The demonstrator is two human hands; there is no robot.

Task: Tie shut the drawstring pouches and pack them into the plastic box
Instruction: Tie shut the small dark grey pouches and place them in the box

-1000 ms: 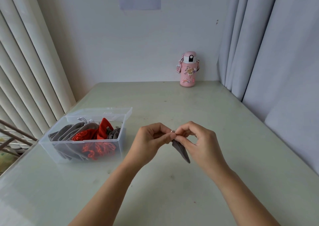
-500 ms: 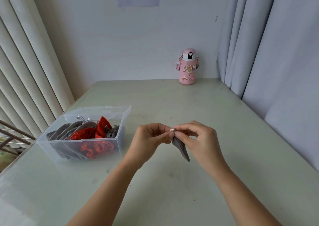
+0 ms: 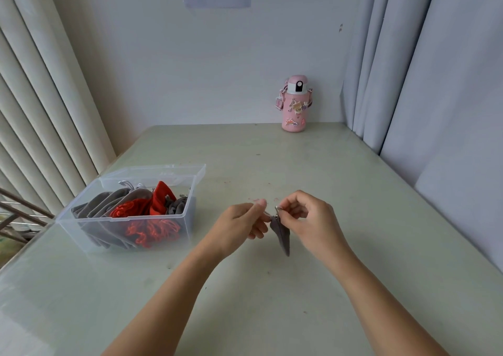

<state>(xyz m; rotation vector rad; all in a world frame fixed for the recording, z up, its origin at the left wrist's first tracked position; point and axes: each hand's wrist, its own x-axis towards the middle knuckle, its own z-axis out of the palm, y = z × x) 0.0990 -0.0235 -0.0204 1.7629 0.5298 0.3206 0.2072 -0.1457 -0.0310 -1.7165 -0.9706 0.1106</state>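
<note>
Fingers (image 3: 259,206) of the left hand (image 3: 239,225) pinch the end of a thin cord (image 3: 267,213). Fingers of the right hand (image 3: 310,219) pinch the gathered neck of a small grey fabric drawstring pouch (image 3: 281,233), beside a tiny silvery bead. Both hands are held close together but apart, over the middle of a pale green bench (image 3: 340,181). The pouch hangs from the right hand's pinch, its long axis pointing down and slightly toward the viewer. The short cord runs leftward from the neck to the left fingers, so tightening likely means pulling the hands apart sideways. A clear plastic box (image 3: 79,199) of grey and red pouches (image 3: 136,208) sits well to the left, nearer the left hand.
</note>
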